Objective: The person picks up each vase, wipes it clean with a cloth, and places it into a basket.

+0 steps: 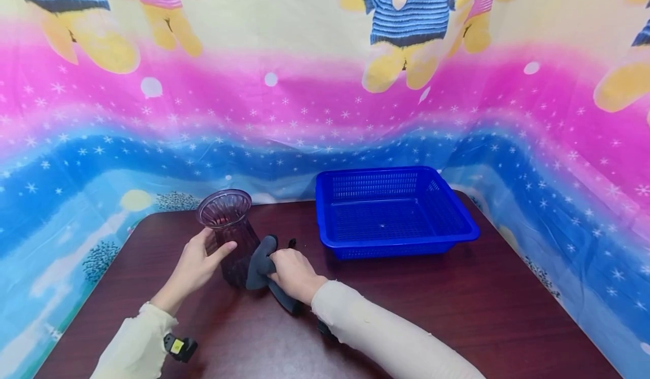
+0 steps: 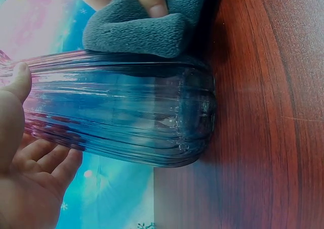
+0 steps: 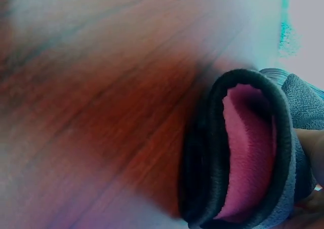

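A purple-tinted, ribbed glass vase (image 1: pixel 235 241) with a flared rim stands on the table, its base at the wood in the left wrist view. My left hand (image 1: pixel 195 263) holds it below the rim, thumb on the near side and fingers round the far side. With my right hand (image 1: pixel 295 274) I grip a bunched dark grey cloth (image 1: pixel 260 266) against the vase's right side. Fluffy grey fabric shows in the left wrist view, where the cloth (image 2: pixel 136 36) lies along the glass. A fold of the cloth (image 3: pixel 248 158) shows a pink inner side in the right wrist view.
A blue plastic basket (image 1: pixel 396 249) with perforated walls sits at the back right of the dark red-brown wooden table (image 1: pixel 406 311). Behind the table hangs a printed curtain (image 1: pixel 304 108) with bears and snowflakes. A small black device (image 1: pixel 180 348) is strapped on the left wrist.
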The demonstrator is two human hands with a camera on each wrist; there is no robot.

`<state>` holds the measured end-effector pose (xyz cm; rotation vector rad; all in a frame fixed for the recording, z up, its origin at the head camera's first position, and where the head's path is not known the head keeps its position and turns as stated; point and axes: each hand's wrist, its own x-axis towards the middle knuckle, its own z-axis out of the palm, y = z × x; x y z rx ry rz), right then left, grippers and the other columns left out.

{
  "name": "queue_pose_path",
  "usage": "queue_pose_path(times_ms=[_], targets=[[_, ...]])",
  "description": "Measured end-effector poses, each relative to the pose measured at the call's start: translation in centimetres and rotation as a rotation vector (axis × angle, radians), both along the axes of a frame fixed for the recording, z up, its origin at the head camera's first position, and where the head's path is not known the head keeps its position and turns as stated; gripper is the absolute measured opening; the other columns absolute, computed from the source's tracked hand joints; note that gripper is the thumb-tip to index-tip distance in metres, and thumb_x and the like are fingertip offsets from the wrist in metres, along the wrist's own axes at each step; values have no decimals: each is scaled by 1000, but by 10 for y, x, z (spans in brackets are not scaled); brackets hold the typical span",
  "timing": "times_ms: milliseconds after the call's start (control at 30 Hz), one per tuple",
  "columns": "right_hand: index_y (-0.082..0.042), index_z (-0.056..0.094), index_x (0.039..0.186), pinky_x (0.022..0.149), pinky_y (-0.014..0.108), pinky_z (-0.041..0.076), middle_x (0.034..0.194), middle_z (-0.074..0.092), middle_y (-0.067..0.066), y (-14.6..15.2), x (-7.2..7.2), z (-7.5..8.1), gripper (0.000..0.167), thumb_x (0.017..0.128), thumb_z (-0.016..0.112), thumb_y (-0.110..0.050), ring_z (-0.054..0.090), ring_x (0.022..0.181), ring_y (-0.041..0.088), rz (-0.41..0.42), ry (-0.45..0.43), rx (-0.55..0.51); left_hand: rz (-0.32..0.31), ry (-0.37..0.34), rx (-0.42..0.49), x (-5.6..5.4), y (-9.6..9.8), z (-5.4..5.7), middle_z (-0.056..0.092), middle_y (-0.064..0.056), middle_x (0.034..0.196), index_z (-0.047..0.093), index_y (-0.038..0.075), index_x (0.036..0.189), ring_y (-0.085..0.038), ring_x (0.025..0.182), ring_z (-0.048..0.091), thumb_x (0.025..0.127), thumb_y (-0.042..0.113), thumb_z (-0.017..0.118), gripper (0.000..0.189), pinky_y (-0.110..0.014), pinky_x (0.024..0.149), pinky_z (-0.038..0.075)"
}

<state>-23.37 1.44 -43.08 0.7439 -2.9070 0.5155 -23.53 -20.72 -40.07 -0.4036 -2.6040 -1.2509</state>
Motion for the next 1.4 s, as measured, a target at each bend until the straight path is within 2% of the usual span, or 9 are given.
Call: queue_pose_path(times_ms=[200,367,600,900,1400], targets=[[-17,69,80,62,25,52,77,71,-2,2,0,-7,13,87,79,-20,65,72,10,-4,-44,11,-4,3,-4,0,0,0,60,-34,135,47,-7,142,-47,128,58,99,23,66,56,-57,104,50],[-18,71,81,65,27,55,81,73,-1,2,0,-11,11,86,80,-21,69,78,13,-5,-24,14,-4,6,-7,-1,0,0,59,-34,136,47,-6,142,-47,129,58,99,24,66,56,-57,104,49],[-17,72,84,66,26,55,83,74,-1,2,-1,-16,11,85,81,-23,69,79,13,-11,-1,27,-2,-3,-13,0,0,1,57,-34,138,46,-7,144,-48,130,56,99,25,66,58,-58,104,49],[-17,71,83,66,26,54,83,74,-1,2,0,-15,12,85,81,-24,69,79,12,-17,1,17,7,-21,-23,1,0,0,56,-35,139,45,-7,145,-49,131,55,100,27,65,60,-58,105,48],[-17,71,81,61,25,50,78,72,-2,4,-2,-15,13,84,81,-23,67,73,11,-8,-22,-15,6,-9,-29,1,1,1,56,-36,138,45,-9,144,-50,130,55,100,26,65,59,-59,104,49]])
